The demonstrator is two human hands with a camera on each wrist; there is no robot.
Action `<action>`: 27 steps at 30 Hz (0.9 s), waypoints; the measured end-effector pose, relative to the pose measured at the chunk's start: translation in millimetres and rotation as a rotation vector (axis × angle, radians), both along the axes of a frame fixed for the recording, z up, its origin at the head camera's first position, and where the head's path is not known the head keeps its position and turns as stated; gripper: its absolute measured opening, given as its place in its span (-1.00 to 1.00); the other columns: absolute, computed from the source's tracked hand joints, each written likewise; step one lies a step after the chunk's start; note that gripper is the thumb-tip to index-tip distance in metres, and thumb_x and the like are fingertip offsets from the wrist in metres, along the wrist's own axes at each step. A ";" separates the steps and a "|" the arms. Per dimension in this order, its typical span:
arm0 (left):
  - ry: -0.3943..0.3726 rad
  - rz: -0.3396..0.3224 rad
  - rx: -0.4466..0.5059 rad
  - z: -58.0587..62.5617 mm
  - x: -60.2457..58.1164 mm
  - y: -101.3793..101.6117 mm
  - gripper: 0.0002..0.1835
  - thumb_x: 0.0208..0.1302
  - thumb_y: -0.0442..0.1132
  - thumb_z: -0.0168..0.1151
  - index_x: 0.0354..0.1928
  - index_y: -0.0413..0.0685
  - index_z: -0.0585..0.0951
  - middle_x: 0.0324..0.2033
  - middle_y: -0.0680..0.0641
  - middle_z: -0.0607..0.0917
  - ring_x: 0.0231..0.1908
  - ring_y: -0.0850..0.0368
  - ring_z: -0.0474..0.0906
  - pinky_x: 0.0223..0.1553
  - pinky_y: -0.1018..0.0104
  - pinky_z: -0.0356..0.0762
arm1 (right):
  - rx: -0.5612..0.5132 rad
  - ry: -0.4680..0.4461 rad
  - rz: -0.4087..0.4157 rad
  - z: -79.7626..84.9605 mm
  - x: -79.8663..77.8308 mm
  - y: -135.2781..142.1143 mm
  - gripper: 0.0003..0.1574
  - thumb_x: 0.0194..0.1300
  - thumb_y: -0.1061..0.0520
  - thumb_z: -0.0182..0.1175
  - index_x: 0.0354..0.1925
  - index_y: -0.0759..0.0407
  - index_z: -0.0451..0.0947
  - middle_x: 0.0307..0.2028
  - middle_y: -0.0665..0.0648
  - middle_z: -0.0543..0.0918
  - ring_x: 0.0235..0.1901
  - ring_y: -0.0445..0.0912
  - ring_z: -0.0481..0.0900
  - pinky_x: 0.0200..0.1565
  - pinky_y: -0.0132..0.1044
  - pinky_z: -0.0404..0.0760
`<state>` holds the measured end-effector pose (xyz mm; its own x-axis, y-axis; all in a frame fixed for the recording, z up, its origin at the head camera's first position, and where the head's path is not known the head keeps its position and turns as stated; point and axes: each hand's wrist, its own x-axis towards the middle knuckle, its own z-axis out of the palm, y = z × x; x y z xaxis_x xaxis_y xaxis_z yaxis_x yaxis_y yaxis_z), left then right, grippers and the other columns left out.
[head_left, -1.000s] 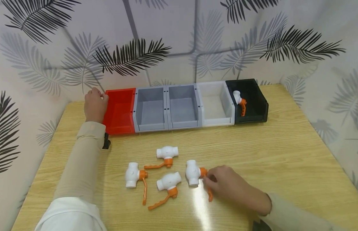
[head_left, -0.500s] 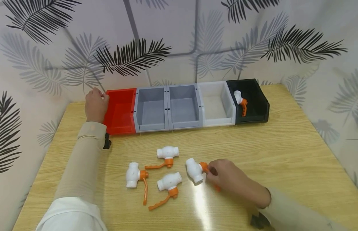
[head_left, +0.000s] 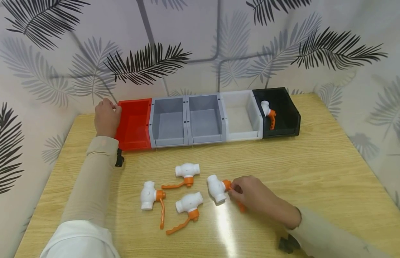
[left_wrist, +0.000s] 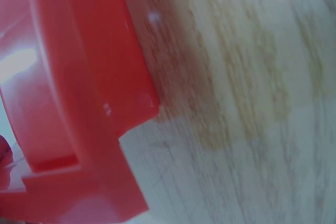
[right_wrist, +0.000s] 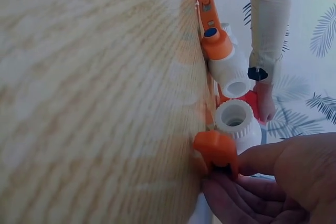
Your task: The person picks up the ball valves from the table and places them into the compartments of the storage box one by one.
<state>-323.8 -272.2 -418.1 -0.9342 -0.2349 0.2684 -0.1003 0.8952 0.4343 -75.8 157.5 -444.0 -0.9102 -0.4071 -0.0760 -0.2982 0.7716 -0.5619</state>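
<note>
Orange handle (right_wrist: 217,148) pinched, the right hand (head_left: 256,195) holds a white valve (head_left: 216,188). The left hand (head_left: 106,117) is at a red bin (head_left: 134,144), grip unclear.

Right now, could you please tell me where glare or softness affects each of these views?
Head view: a bright streak of glare on the table, just below the valve at the right hand; left wrist view: the red bin looks soft and carries a white highlight; right wrist view: the table's grain looks blurred at left.
</note>
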 end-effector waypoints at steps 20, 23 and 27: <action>0.016 -0.003 -0.004 -1.9 -2.3 -3.4 -0.77 0.29 -0.20 -0.20 -0.26 -0.27 0.33 -0.38 -0.22 0.35 -0.30 -0.17 0.30 -0.31 0.01 0.32 | -0.045 0.067 -0.067 16.4 -16.3 20.4 -0.86 0.16 0.15 0.25 -0.52 0.13 0.60 -0.61 -0.13 0.55 -0.57 -0.30 0.46 -0.49 -0.41 0.47; 0.024 -0.009 0.003 -0.8 -1.2 -2.5 -0.80 0.27 -0.23 -0.19 -0.29 -0.26 0.32 -0.41 -0.21 0.34 -0.32 -0.17 0.29 -0.32 0.03 0.31 | -0.042 0.082 -0.087 20.9 -21.8 26.4 -0.84 0.17 0.13 0.25 -0.52 0.11 0.60 -0.61 -0.12 0.55 -0.58 -0.29 0.46 -0.49 -0.40 0.47; 0.026 -0.021 0.017 1.0 -0.1 -1.2 -0.81 0.28 -0.23 -0.19 -0.29 -0.26 0.31 -0.41 -0.22 0.33 -0.33 -0.17 0.29 -0.31 0.04 0.31 | -0.044 0.105 -0.118 26.5 -29.9 36.7 -0.82 0.18 0.12 0.24 -0.52 0.13 0.60 -0.62 -0.10 0.56 -0.58 -0.26 0.47 -0.49 -0.37 0.48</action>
